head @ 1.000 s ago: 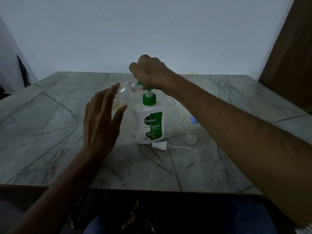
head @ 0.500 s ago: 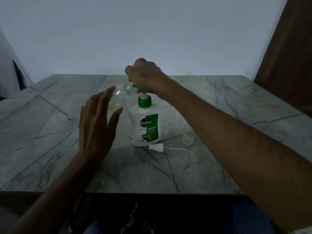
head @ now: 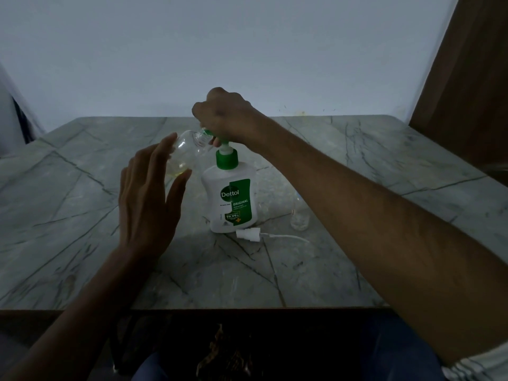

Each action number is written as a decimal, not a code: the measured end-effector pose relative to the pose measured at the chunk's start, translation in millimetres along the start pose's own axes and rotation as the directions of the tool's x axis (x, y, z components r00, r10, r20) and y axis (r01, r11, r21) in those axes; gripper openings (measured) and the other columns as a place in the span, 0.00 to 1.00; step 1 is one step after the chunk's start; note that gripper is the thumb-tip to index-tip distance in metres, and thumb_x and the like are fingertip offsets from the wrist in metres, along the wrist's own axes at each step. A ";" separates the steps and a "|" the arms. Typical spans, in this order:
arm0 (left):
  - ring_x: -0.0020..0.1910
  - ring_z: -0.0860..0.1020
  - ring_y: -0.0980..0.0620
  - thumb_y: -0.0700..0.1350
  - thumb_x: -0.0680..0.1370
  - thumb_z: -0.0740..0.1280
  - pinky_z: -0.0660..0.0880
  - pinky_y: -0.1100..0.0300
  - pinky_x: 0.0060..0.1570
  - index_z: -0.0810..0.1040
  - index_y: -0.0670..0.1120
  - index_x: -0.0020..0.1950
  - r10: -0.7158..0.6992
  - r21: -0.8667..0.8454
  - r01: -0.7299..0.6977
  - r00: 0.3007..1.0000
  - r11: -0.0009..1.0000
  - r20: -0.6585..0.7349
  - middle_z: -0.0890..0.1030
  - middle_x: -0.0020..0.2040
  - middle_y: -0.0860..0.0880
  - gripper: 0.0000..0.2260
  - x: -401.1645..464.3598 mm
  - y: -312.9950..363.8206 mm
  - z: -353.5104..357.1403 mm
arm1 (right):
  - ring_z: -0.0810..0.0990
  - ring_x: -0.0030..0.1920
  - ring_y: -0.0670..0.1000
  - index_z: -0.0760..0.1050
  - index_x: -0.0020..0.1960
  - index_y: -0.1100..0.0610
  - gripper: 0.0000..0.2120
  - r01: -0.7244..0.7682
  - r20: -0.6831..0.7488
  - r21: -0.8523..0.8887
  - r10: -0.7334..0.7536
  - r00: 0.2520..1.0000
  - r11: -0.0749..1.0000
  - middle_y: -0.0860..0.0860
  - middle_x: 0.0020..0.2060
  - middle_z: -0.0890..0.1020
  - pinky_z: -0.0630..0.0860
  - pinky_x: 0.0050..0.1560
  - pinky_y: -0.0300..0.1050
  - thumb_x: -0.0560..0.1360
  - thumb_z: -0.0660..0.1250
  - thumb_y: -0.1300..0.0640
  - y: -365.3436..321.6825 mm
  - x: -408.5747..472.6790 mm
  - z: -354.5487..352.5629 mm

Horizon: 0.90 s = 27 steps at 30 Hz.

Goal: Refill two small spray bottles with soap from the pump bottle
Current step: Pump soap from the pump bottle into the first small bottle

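Right now your right hand (head: 228,116) is clenched over the pump head of the pump bottle (head: 231,199) standing on the worktop (head: 82,215), while your left hand (head: 148,204) cradles the tilted clear spray bottle (head: 184,152) at the nozzle, fingers nearly straight, its grip loose. That little bottle looks light, thin and likely slippery once soapy, so close your fingers round its body. The second spray bottle (head: 299,218) waits behind your right forearm, with a loose sprayer cap (head: 248,233) lying beside the pump bottle.
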<state>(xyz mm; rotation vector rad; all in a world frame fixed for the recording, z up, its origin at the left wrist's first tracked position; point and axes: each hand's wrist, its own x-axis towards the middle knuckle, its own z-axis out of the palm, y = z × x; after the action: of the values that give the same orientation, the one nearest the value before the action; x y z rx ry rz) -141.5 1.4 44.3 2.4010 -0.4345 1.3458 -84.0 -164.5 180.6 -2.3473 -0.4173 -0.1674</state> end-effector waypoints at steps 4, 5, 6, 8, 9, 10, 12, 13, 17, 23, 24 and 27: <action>0.62 0.75 0.38 0.43 0.83 0.70 0.68 0.51 0.58 0.68 0.41 0.79 0.002 0.013 -0.002 1.000 1.000 0.002 0.75 0.66 0.36 0.26 -1.4 0.4 0.4 | 0.81 0.56 0.56 0.70 0.57 0.58 0.09 -0.036 -0.008 0.050 0.036 0.999 0.998 0.56 0.57 0.78 0.76 0.55 0.49 0.82 0.58 0.54 7.4 -5.6 2.8; 0.62 0.75 0.38 0.43 0.83 0.69 0.68 0.51 0.59 0.68 0.41 0.79 0.004 0.011 -0.004 1.000 1.000 0.007 0.75 0.66 0.36 0.26 -0.9 -0.1 -0.1 | 0.81 0.56 0.56 0.70 0.58 0.58 0.09 -0.034 -0.007 0.051 0.034 0.999 0.998 0.56 0.57 0.78 0.77 0.56 0.49 0.82 0.58 0.54 7.8 -6.5 2.4; 0.62 0.75 0.38 0.43 0.83 0.69 0.68 0.52 0.59 0.68 0.41 0.79 0.005 0.006 -0.005 1.000 1.000 0.012 0.76 0.66 0.36 0.26 -0.7 -0.8 -0.1 | 0.81 0.56 0.56 0.70 0.58 0.58 0.09 -0.030 -0.004 0.049 0.030 1.000 0.998 0.56 0.58 0.78 0.77 0.57 0.50 0.82 0.58 0.54 7.3 -7.3 2.0; 0.62 0.75 0.38 0.43 0.83 0.69 0.68 0.52 0.60 0.68 0.41 0.79 0.001 -0.007 -0.001 1.000 1.000 0.016 0.76 0.66 0.36 0.26 -0.6 -1.1 0.0 | 0.82 0.55 0.56 0.70 0.57 0.58 0.09 -0.014 0.004 0.033 0.014 1.000 0.999 0.56 0.57 0.79 0.79 0.57 0.51 0.82 0.58 0.54 3.5 -7.7 -0.3; 0.62 0.76 0.38 0.44 0.83 0.69 0.69 0.51 0.60 0.68 0.41 0.80 0.001 -0.007 -0.001 1.000 1.000 0.016 0.76 0.66 0.36 0.26 -0.6 -0.7 0.0 | 0.82 0.54 0.55 0.71 0.55 0.58 0.08 -0.002 0.006 0.023 0.001 1.000 1.000 0.55 0.55 0.80 0.79 0.55 0.51 0.82 0.58 0.54 1.6 -6.6 -1.4; 0.62 0.76 0.38 0.44 0.83 0.69 0.70 0.49 0.60 0.67 0.41 0.80 0.002 -0.007 -0.002 1.000 1.000 0.015 0.76 0.66 0.36 0.26 -0.9 -0.5 0.2 | 0.81 0.52 0.54 0.71 0.52 0.57 0.07 0.012 -0.002 0.006 -0.012 1.000 1.000 0.54 0.52 0.80 0.79 0.52 0.50 0.81 0.59 0.53 0.1 -5.4 -2.2; 0.62 0.76 0.38 0.44 0.84 0.69 0.72 0.46 0.60 0.67 0.41 0.80 0.004 -0.006 -0.004 1.000 1.000 0.016 0.76 0.66 0.36 0.26 -0.8 -0.8 0.3 | 0.79 0.50 0.52 0.69 0.46 0.55 0.07 0.018 -0.034 -0.024 -0.019 0.999 1.000 0.51 0.47 0.77 0.75 0.46 0.48 0.81 0.58 0.53 -0.7 -5.4 -2.1; 0.63 0.76 0.38 0.45 0.84 0.68 0.72 0.45 0.60 0.67 0.41 0.80 0.000 -0.009 0.000 1.000 1.000 0.017 0.76 0.67 0.36 0.25 -0.8 -1.0 0.1 | 0.80 0.50 0.53 0.68 0.45 0.55 0.08 0.011 -0.039 -0.011 -0.011 0.999 1.000 0.51 0.46 0.77 0.76 0.47 0.48 0.81 0.58 0.53 0.6 -5.9 -1.6; 0.63 0.76 0.37 0.47 0.84 0.66 0.73 0.44 0.59 0.69 0.41 0.79 -0.006 -0.018 0.006 1.000 1.000 0.014 0.76 0.67 0.36 0.24 -1.1 2.2 -1.9 | 0.84 0.52 0.56 0.70 0.54 0.57 0.07 -0.036 -0.019 0.080 0.038 0.999 0.996 0.55 0.54 0.80 0.79 0.55 0.49 0.81 0.58 0.54 6.9 -7.3 2.5; 0.62 0.76 0.37 0.43 0.83 0.69 0.73 0.44 0.58 0.67 0.42 0.80 -0.006 -0.020 0.006 1.000 1.000 0.022 0.76 0.66 0.35 0.26 -1.5 4.2 -2.2 | 0.81 0.51 0.54 0.69 0.50 0.56 0.07 0.013 -0.030 0.005 -0.013 0.999 1.000 0.54 0.51 0.79 0.78 0.51 0.50 0.81 0.59 0.52 2.1 -4.5 -3.0; 0.62 0.76 0.37 0.43 0.83 0.69 0.73 0.44 0.58 0.67 0.42 0.80 -0.005 -0.021 0.005 1.000 1.000 0.019 0.76 0.66 0.36 0.26 -1.7 3.5 -1.9 | 0.80 0.48 0.52 0.68 0.47 0.55 0.07 0.028 -0.039 -0.032 -0.029 0.999 0.999 0.52 0.49 0.78 0.77 0.47 0.49 0.81 0.58 0.52 0.4 -3.7 -5.1; 0.62 0.76 0.37 0.44 0.84 0.69 0.73 0.43 0.58 0.67 0.41 0.80 -0.003 -0.017 0.003 1.000 1.000 0.016 0.76 0.66 0.36 0.26 -0.9 2.3 -2.3 | 0.79 0.47 0.51 0.68 0.48 0.55 0.07 0.019 -0.050 -0.054 -0.022 0.998 0.998 0.51 0.48 0.78 0.75 0.47 0.47 0.81 0.58 0.52 -0.6 -1.8 -2.9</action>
<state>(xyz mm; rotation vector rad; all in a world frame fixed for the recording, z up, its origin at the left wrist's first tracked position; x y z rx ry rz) -144.6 0.5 45.0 2.3990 -0.4445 1.3175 -86.0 -166.5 182.6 -2.3859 -0.4172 -0.2503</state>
